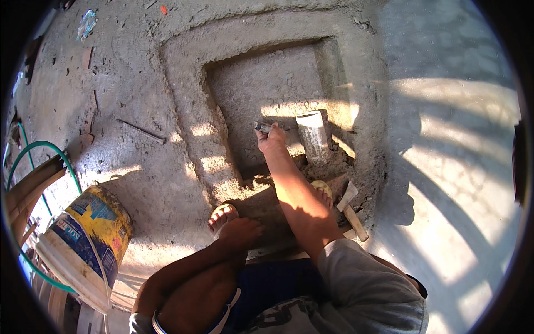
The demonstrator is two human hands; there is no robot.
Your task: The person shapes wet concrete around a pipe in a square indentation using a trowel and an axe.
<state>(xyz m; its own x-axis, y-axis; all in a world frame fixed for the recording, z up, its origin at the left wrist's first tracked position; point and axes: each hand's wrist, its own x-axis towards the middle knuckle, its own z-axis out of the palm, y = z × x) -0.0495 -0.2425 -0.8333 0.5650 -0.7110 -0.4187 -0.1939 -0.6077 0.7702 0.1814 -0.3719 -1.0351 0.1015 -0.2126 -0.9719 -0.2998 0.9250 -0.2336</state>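
While the left hand (pixel 242 234) sits low near the left foot (pixel 221 215), the right hand (pixel 271 139) reaches out over the sunken square pit (pixel 267 75).

Right: fingers closed, gripping a small grey piece (pixel 263 127). Its exact kind is unclear, too small and partly covered by the fingers. Piece is at the far end of the hand, above the near half of the pit, left of the pipe (pixel 315 139). Hand and pipe look apart.

Left: in shadow, back of the hand up, fingers look curled. Can't tell if it holds anything.

Pipe: whitish, crusted, pale round end at the far side, rough rubble around its near end. Sits in the near right part of the pit.

Right foot (pixel 322 191) at the near edge of the pit, in a yellowish sandal. Just right of it, a hammer-like tool (pixel 350 211): metal head far, wooden handle toward the near right.

Left side: yellow, blue and white bucket (pixel 92 228), with a green hose (pixel 41 143) beside it. Farther out, a thin dark rod (pixel 141 131) on the rough floor (pixel 130 78). Far left, a crumpled clear-blue wrapper (pixel 86 25). Right side: smoother grey floor with curved shadow bands.
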